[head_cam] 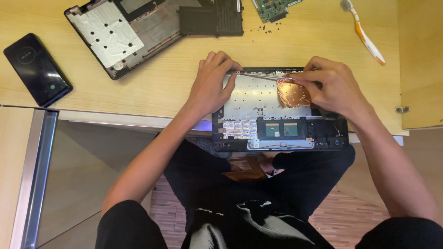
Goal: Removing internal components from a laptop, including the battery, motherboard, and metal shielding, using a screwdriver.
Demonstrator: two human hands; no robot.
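The opened laptop palmrest shell (277, 115) sits at the near edge of the wooden surface (161, 78), its front overhanging my lap, and I take everything else from it. My left hand (213, 83) rests on the shell's far-left corner, fingers curled and pressed down on the rim, holding nothing. My right hand (333, 85) is over the shell's far-right part, fingers pinched together on a thin metal tool (265, 76) that runs along the far edge toward my left fingertips. Just under that hand a piece of copper-coloured foil (291, 93) is lifted and crumpled off the silvery keyboard backing plate (256, 97) inside the shell. Nearer to me, still inside the shell, lie a patch of pale tape strips (239, 129) on the left and the dark touchpad board (281, 129) in the middle. Beyond the shell to the left lies the laptop's bottom cover (124, 34), inside up, with a flat black battery (212, 18) against its right end. A green circuit board (274, 8) lies straight beyond the shell, tiny screws (267, 28) scattered by it. A white and orange toothbrush (364, 32) lies beyond and to the right, and a black phone (37, 69) far to the left.
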